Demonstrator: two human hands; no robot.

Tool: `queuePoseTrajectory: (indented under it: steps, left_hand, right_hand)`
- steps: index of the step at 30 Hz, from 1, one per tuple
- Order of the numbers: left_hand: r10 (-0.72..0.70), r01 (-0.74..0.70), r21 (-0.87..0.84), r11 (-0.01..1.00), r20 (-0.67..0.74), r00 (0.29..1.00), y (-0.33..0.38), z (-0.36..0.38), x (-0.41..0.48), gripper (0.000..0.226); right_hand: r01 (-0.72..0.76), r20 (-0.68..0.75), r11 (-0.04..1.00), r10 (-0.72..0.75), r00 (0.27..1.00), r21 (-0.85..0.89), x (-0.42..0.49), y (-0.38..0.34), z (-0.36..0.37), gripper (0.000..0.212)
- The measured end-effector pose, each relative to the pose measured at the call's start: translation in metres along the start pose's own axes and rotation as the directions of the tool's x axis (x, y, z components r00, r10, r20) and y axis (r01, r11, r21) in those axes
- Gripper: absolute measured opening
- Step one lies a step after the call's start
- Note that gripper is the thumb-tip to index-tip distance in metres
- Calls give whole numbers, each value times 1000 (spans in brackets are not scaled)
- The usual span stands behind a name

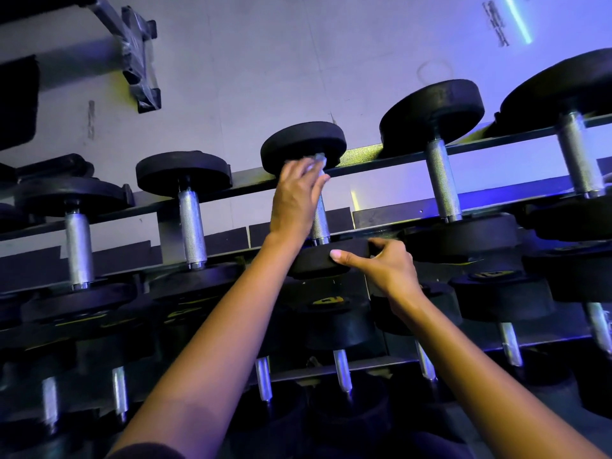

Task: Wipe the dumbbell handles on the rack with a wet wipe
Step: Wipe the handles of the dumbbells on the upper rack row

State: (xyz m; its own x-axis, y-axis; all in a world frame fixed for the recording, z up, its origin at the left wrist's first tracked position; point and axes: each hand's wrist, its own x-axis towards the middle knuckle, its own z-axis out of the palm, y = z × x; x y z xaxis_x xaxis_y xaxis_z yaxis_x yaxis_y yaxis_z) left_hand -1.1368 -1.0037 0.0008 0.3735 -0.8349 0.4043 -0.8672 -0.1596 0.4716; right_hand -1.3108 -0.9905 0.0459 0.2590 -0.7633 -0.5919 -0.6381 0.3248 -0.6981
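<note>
**Wipe at the far end of one handle, near head steadied**

Hands share one dumbbell on the top tier of the rack. The left hand is curled around the upper part of the knurled handle, fingers closed over a pale wet wipe that shows bunched just beyond the fingertips, pressed where the bar meets the far rubber head. Gripping this way probably lets the wipe wrap the bar so a slide or twist cleans all round it, not just the top face.

The right hand sits nearer the body, thumb laid flat along the rim of the near head and fingers hooked over its far side, a clamping hold on the weight. That hold most likely stops the dumbbell rolling or sliding in its cradle while the other hand rubs.

Below the left hand's grip, bare steel of the handle shows down to the collar; whether it is already clean cannot be told. To the left of the left hand stand two more dumbbells, and to the right of the right hand two larger ones, all resting across the rails with handles exposed. Lower tiers beneath both forearms hold further weights in shadow.
</note>
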Motion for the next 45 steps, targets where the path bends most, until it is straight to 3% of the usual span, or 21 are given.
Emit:
queuePoseTrajectory:
  steps: [2,5,6,8,10,12,14,15,16,17,18,21,23,25,28,31,34,37,41,43,45]
  left_hand:
    - [122,-147,215,965,125,985,2,11,7,26]
    - [87,-144,362,921,168,982,11,14,17,13]
    - [67,-118,329,937,162,985,11,12,16,12]
    - [-121,109,124,986,92,988,12,2,12,16]
    - [-402,395,-184,900,-1,916,8,-5,10,13]
    - [-666,591,-487,643,25,746,8,-8,9,5]
    - [-816,640,-746,184,248,523,9,-11,11,7]
    - [-807,609,-793,-19,372,459,7,-11,11,10]
    - [-780,591,-797,-127,448,436,5,-12,11,12]
    - [-759,608,-782,-136,477,443,4,-15,10,11]
    - [-743,651,-755,-79,480,467,2,-20,9,10]
    - [-652,783,-561,268,493,576,2,-40,-14,9]
    - [-551,808,-415,418,591,589,5,-50,-32,14]
    - [-493,743,-395,540,567,660,7,-49,-34,21]
    - [-461,563,-361,744,334,822,6,-35,-6,10]
    - [-353,408,-232,883,245,903,10,-30,7,11]
    - [-263,342,-153,927,385,885,16,-43,-21,9]
    - [-306,440,-191,878,483,820,12,-47,-28,5]
    - [-382,468,-315,826,298,875,5,-34,9,9]
    - [-440,509,-388,769,258,860,2,-31,5,12]
    - [-466,581,-395,712,353,811,3,-36,-16,11]
  right_hand:
    - [-5,4,1000,5,1000,11,0,-1,-1,55]
    - [-6,9,1000,6,1000,22,0,0,-1,58]
    - [0,6,1000,0,1000,25,0,0,0,66]
    - [5,7,999,-5,1000,33,0,1,2,76]
    - [2,7,999,-2,1000,33,0,1,2,67]
    - [3,8,999,-3,1000,35,-1,0,1,57]
    - [10,10,999,-11,1000,38,-3,-1,0,57]
    - [12,9,999,-12,1000,39,-4,-1,0,57]
    - [12,8,999,-13,1000,40,-4,-2,0,55]
    - [12,8,999,-12,1000,41,-4,-2,0,55]
    - [11,9,999,-11,1000,42,-4,-2,0,54]
    - [5,15,999,-6,1000,35,-3,-1,0,54]
    - [9,21,999,-9,1000,39,-2,-1,0,54]
    - [8,25,999,-9,1000,41,-3,-2,-1,54]
    - [6,28,999,-8,1000,44,-4,-2,-2,53]
    - [6,26,999,-8,1000,46,-2,-2,0,56]
    - [3,31,999,-4,1000,36,-2,-2,0,58]
    - [-15,33,999,14,999,28,-2,-2,0,63]
    - [-1,18,998,0,1000,56,-2,-2,4,120]
    - [-1,24,998,-1,1000,57,-2,-2,3,112]
    - [-12,36,999,10,999,42,-2,-2,2,91]
